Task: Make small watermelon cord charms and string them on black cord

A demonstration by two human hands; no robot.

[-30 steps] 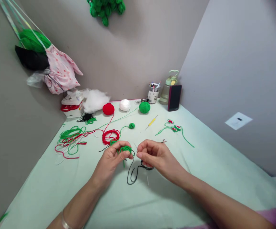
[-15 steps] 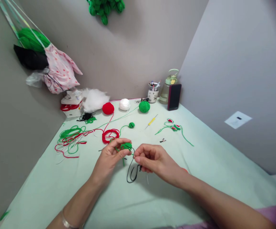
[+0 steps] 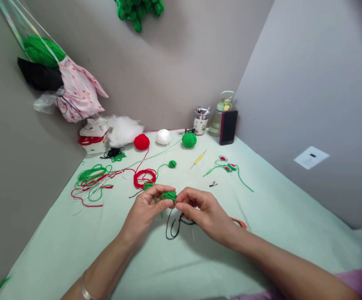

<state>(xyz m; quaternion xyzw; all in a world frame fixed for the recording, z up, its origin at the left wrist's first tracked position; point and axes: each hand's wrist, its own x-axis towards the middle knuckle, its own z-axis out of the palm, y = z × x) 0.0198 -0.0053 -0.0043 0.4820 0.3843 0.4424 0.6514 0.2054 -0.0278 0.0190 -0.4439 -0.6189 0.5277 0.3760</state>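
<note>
1 green piece (image 3: 168, 196), long axis sideways, points toward pinched right fingers (image 3: 187, 195), left fingers (image 3: 156, 191) grasping it

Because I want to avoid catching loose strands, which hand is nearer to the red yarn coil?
Left. The left hand is just in front of the red yarn coil; the right hand is farther away, to its right.
</note>
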